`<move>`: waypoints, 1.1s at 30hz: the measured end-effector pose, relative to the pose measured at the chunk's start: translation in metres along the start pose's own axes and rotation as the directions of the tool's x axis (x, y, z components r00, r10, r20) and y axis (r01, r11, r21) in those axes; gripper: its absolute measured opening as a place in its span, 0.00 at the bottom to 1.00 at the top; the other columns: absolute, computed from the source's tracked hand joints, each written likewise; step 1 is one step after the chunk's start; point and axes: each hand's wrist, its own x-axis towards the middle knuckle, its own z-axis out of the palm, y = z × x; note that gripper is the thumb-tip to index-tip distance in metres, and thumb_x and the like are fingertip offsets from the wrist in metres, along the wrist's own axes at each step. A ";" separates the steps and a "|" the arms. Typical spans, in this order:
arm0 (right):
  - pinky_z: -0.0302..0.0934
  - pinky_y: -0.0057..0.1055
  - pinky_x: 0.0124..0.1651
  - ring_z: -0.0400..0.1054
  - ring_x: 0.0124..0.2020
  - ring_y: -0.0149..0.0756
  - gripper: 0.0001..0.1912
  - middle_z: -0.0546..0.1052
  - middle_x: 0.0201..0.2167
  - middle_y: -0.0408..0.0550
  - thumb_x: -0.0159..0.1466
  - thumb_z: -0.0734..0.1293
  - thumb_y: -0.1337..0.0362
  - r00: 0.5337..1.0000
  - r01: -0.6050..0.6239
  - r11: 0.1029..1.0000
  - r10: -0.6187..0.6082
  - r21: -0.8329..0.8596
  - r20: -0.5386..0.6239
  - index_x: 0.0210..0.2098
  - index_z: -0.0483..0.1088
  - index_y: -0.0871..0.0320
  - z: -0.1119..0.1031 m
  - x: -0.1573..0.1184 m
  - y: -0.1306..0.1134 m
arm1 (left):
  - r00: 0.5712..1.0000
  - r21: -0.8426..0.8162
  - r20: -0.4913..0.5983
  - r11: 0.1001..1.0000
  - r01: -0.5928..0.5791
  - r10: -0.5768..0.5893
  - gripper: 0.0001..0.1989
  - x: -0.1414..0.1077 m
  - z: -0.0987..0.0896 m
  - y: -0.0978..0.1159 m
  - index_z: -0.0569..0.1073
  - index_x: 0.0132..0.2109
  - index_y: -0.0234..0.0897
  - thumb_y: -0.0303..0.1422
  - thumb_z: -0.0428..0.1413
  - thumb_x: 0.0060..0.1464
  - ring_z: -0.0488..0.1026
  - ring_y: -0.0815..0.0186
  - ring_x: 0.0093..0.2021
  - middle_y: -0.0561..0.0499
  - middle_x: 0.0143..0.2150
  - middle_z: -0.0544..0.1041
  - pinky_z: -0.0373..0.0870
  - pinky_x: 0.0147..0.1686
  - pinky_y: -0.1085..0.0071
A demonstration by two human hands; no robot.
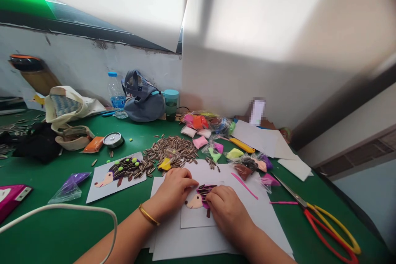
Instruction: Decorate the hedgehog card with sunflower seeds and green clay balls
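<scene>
A hedgehog picture with a peach clay face (194, 201), a purple body and striped seeds on its back lies on a small white card (192, 221), on top of larger white sheets (173, 245). At the card's upper left edge is my left hand (177, 189), fingers bent together, its index finger reaching toward the hedgehog's head. My right hand (227, 206) rests over the right part of the hedgehog, fingers curled with the tips at the seeds. Whatever either hand may hold is hidden. Behind them spreads a pile of sunflower seeds (176, 147).
Scissors (305, 204) lie open at the right, near a yellow cutter (243, 145) and clay packets (244, 171). Another hedgehog card (107, 193) is at the left. A white cable (77, 206) crosses the lower left. Bag (144, 105), bottle (116, 95) and cup (171, 105) stand behind.
</scene>
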 end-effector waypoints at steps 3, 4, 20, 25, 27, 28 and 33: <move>0.59 0.35 0.40 0.65 0.36 0.39 0.10 0.73 0.34 0.50 0.66 0.59 0.72 0.999 -0.033 0.996 0.034 0.085 -0.019 0.37 0.71 0.58 -0.009 0.001 0.001 | 1.000 -0.001 -0.004 1.000 0.001 -0.001 0.12 0.000 -0.001 0.001 0.79 0.44 0.51 0.27 0.58 0.58 0.69 0.62 0.43 0.52 0.40 0.75 0.59 0.43 0.64; 0.60 0.36 0.41 0.66 0.37 0.39 0.10 0.73 0.35 0.51 0.67 0.58 0.71 0.998 -0.054 0.992 0.058 0.116 -0.029 0.38 0.71 0.57 -0.011 0.002 0.004 | 1.000 -0.003 -0.002 1.000 0.002 -0.002 0.12 0.000 -0.002 0.002 0.80 0.44 0.50 0.27 0.58 0.58 0.69 0.62 0.43 0.52 0.40 0.75 0.59 0.43 0.64; 0.57 0.32 0.38 0.69 0.35 0.39 0.05 0.76 0.31 0.48 0.63 0.63 0.71 0.970 -0.228 0.923 0.242 -0.311 0.007 0.36 0.71 0.58 0.006 0.041 0.083 | 0.999 -0.012 0.027 0.999 0.032 -0.032 0.11 0.001 -0.006 0.006 0.80 0.43 0.49 0.28 0.56 0.59 0.70 0.61 0.43 0.50 0.39 0.76 0.61 0.44 0.63; 0.60 0.32 0.38 0.70 0.35 0.40 0.13 0.76 0.33 0.51 0.62 0.62 0.74 0.969 -0.226 0.921 0.245 -0.317 0.020 0.44 0.73 0.59 0.000 0.038 0.082 | 0.999 -0.003 0.027 0.999 0.032 -0.031 0.13 0.001 -0.005 0.005 0.80 0.44 0.50 0.25 0.58 0.57 0.70 0.61 0.44 0.51 0.40 0.75 0.60 0.44 0.63; 0.61 0.33 0.38 0.71 0.36 0.41 0.13 0.76 0.35 0.51 0.64 0.60 0.72 0.969 -0.243 0.945 0.247 -0.221 -0.008 0.44 0.73 0.58 -0.010 0.035 0.076 | 0.999 -0.004 0.031 0.999 0.034 -0.034 0.13 0.001 -0.005 0.005 0.80 0.44 0.50 0.25 0.58 0.57 0.70 0.62 0.43 0.51 0.40 0.75 0.60 0.44 0.63; 0.62 0.33 0.38 0.71 0.37 0.40 0.12 0.76 0.36 0.51 0.65 0.60 0.71 0.968 -0.251 0.957 0.250 -0.143 -0.028 0.43 0.73 0.58 -0.014 0.033 0.071 | 0.999 -0.005 0.033 0.999 0.036 -0.036 0.13 0.001 -0.006 0.006 0.80 0.43 0.50 0.25 0.58 0.57 0.69 0.62 0.43 0.51 0.40 0.75 0.60 0.44 0.63; 0.65 0.31 0.38 0.71 0.36 0.37 0.08 0.77 0.34 0.46 0.64 0.61 0.70 0.959 -0.271 0.932 0.282 0.240 -0.010 0.36 0.72 0.55 -0.024 0.012 0.041 | 0.998 -0.006 0.041 0.999 0.040 -0.040 0.13 0.001 -0.008 0.008 0.80 0.44 0.50 0.26 0.58 0.57 0.69 0.61 0.44 0.51 0.40 0.75 0.60 0.45 0.63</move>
